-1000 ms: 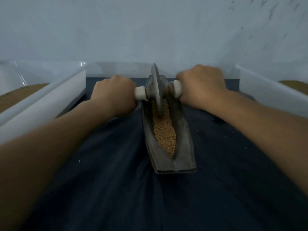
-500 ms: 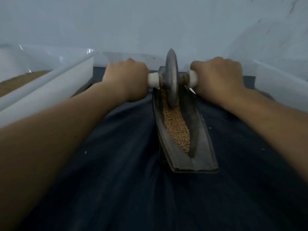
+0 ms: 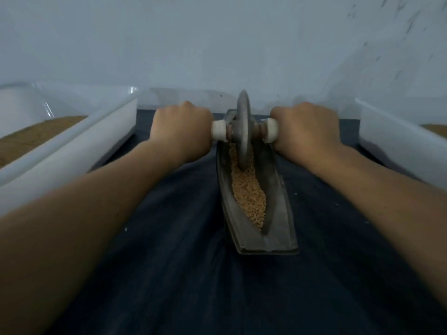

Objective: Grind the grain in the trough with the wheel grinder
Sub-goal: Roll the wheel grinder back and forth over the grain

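Note:
A dark metal boat-shaped trough lies lengthwise on a dark blue cloth, with tan grain along its channel. An upright metal grinding wheel stands in the far half of the trough, its rim down in the grain. A white axle handle sticks out on each side. My left hand grips the left handle and my right hand grips the right one. Both fists hide most of the handles.
A white tub holding brownish grain stands at the left, another white tub at the right. A pale wall rises just behind the trough. A few stray grains lie on the cloth near the trough.
The wheel has rolled from the trough's far end a little back toward me over the grain, both hands moving with it. The view has shifted slightly.

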`<state>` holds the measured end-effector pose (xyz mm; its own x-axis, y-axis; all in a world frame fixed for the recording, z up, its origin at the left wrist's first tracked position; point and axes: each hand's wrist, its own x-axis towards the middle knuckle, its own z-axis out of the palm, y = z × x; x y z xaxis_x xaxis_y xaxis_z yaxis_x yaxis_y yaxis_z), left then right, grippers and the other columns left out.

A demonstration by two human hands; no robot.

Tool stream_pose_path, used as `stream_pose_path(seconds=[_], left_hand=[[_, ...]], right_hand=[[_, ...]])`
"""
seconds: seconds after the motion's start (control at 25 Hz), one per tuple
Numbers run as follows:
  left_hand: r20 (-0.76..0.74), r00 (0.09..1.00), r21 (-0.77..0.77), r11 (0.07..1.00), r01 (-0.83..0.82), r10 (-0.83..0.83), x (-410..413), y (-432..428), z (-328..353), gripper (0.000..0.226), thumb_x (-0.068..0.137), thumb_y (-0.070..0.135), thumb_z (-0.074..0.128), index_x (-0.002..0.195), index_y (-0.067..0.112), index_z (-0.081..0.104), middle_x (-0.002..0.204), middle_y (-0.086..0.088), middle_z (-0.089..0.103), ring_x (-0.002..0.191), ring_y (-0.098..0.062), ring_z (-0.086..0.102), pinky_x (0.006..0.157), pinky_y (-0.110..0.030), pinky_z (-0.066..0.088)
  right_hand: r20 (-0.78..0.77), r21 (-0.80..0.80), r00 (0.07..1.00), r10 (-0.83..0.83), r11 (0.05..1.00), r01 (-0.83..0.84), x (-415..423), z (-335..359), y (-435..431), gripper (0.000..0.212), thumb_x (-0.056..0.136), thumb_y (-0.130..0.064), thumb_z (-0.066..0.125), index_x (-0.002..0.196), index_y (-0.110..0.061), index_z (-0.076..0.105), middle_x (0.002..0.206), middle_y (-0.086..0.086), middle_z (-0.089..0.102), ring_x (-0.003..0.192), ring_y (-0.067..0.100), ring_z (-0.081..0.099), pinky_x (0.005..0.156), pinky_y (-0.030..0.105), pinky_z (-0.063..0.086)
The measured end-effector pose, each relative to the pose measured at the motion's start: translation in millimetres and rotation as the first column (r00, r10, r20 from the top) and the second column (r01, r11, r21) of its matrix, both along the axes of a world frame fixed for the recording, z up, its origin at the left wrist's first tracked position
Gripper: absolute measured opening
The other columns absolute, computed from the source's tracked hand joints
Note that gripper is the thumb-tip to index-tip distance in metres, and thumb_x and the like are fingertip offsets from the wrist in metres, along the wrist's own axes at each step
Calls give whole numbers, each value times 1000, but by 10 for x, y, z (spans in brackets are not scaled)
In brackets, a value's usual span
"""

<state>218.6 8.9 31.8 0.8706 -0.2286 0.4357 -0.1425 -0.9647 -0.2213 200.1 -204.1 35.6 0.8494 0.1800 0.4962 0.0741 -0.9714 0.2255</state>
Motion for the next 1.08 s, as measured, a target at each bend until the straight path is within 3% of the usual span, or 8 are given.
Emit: stream_pose_path(seconds=[0.12,0.28,0.52,0.64,0.72,0.8,1.0,1.08], left_hand=[[-67,993,-15,995,98,-99,-219,188,-116,12,80,42,58,85,31,61,76,3,53,68,-26,56,58,-34,39],[219,951,167,968,185,-220,-345,289,-94,12,63,44,56,62,32,55,52,8,33,37,-14,25,45,-14,17],[-60,998,-4,1000,17,-18,100,2,46,18,89,36,58,100,24,66,82,-2,53,69,-24,50,61,-35,40],[-43,986,-2,987,162,-162,-132,200,-39,9,81,40,60,84,32,60,69,6,45,58,-19,44,53,-30,35],[123,959,117,963,242,-256,-341,267,-88,15,69,40,60,66,32,48,55,8,31,42,-14,22,45,-19,20],[222,951,172,968,181,-217,-384,197,-42,21,61,34,63,59,29,43,51,6,19,41,-12,5,48,-15,10],[75,996,144,989,40,-51,3,-96,126,10,89,22,55,94,21,64,73,-2,43,66,-27,52,56,-33,35],[62,996,154,987,50,-60,-36,-75,120,9,90,24,56,95,22,63,72,-1,40,68,-26,50,58,-34,35]], right_hand=[[57,-115,994,95,989,-87,-209,3,-117,12,79,-36,67,82,-30,56,61,-6,35,54,21,39,48,23,21],[164,-28,972,166,986,-164,-453,-252,-278,21,69,-38,56,67,-30,37,50,-12,23,44,8,14,51,16,15],[30,7,999,-11,1000,10,63,1,41,12,88,-34,65,89,-24,57,79,5,57,75,34,59,57,32,32],[117,-78,988,105,992,-96,-217,-42,-104,20,77,-33,68,76,-27,49,59,-7,34,48,17,32,50,21,20],[182,-65,964,192,981,-183,-457,-186,-229,24,65,-35,65,70,-27,43,53,-14,20,47,5,10,52,15,14],[184,3,971,154,987,-158,-497,-293,-303,29,63,-34,67,71,-25,41,52,-14,18,46,6,10,51,16,14],[23,139,1000,3,990,-6,41,-152,-54,20,91,-32,62,83,-27,44,69,-4,42,66,24,42,56,32,30],[14,118,999,37,992,-38,-18,-141,-94,20,91,-34,62,83,-27,45,69,-4,45,66,24,44,55,31,30]])
